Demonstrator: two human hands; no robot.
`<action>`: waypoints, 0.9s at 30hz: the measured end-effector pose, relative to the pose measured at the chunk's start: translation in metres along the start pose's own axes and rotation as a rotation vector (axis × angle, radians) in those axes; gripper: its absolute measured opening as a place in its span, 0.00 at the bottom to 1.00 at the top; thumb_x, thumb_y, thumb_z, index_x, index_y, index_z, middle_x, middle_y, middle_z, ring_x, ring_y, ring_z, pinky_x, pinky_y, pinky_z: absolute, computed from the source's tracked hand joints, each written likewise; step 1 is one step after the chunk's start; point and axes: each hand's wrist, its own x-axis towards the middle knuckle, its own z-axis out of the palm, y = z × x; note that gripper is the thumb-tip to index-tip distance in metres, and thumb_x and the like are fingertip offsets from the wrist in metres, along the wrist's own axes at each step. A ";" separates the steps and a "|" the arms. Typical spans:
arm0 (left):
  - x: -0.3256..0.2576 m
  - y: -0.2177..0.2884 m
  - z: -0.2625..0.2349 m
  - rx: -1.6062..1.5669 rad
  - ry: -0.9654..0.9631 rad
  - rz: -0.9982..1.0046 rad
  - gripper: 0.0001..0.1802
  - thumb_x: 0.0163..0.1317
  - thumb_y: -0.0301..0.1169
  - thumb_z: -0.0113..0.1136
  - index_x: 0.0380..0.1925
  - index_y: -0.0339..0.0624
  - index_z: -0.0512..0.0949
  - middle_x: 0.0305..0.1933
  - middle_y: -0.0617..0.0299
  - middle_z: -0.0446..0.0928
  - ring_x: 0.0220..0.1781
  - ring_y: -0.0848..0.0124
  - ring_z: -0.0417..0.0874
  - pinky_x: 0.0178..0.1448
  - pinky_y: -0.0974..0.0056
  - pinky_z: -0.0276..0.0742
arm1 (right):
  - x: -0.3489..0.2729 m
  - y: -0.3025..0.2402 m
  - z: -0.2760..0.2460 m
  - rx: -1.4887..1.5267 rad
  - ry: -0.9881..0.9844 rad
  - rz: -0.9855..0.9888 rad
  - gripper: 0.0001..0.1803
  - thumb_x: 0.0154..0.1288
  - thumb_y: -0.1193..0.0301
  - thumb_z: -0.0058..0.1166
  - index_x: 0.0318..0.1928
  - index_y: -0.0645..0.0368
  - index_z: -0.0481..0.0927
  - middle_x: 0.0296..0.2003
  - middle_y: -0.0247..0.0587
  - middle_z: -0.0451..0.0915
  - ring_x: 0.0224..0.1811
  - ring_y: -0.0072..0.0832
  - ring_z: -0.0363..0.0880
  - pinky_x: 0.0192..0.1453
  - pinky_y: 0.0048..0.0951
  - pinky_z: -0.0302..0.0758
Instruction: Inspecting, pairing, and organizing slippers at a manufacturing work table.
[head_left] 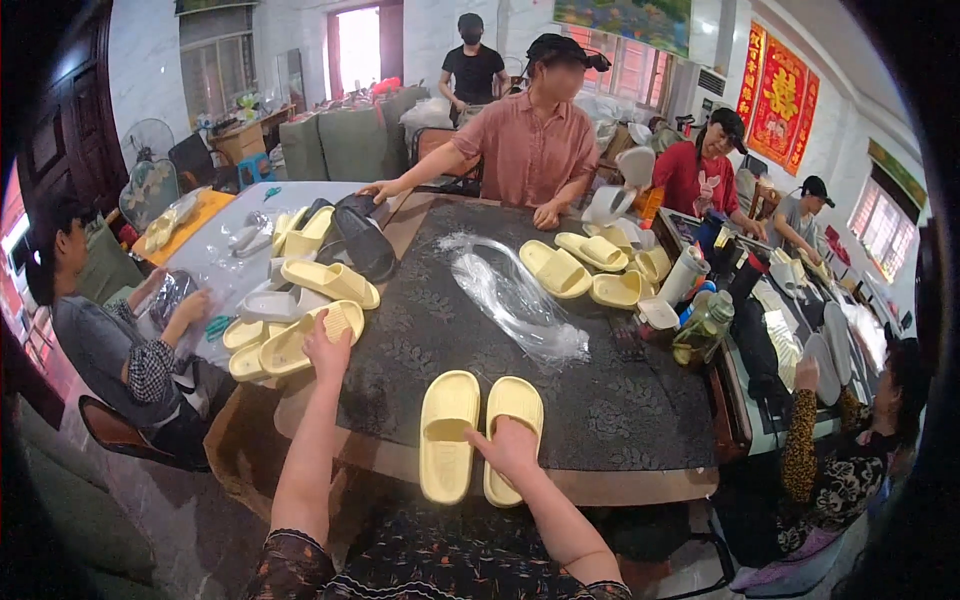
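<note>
Closest in, the right hand point(510, 448) is resting flat on the heel end of a pair of pale yellow slippers point(480, 432), fingers spread over the right one rather than wrapped around it, so it's pressing down and not really gripping. The pair sits side by side at the near edge of the dark patterned table point(620, 400), toes pointing away. Up and to the left of that, the left hand point(327, 350) is stretched out and has hold of a single yellow slipper point(300, 340), fingers curled on its heel edge. That one lies at the edge of a heap of slippers point(300, 270), mostly yellow with some grey and a couple of black ones. Past the right hand, toward the middle of the table, there's a crumpled clear plastic bag point(510, 295). Beyond it are a few more yellow slippers point(590, 265), and off to the right a bottle point(703, 325) and a white cup point(683, 275). At the far side a person in a pink shirt point(530, 150) leans over the table with both hands down on it.
</note>
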 end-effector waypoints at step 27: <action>-0.183 0.149 -0.042 -1.029 -1.450 -0.383 0.34 0.66 0.30 0.56 0.70 0.33 0.59 0.44 0.61 0.77 0.45 0.77 0.76 0.57 0.69 0.71 | -0.046 0.222 -0.098 -0.179 0.462 0.401 0.19 0.62 0.61 0.59 0.27 0.69 0.77 0.27 0.60 0.79 0.35 0.55 0.80 0.41 0.48 0.74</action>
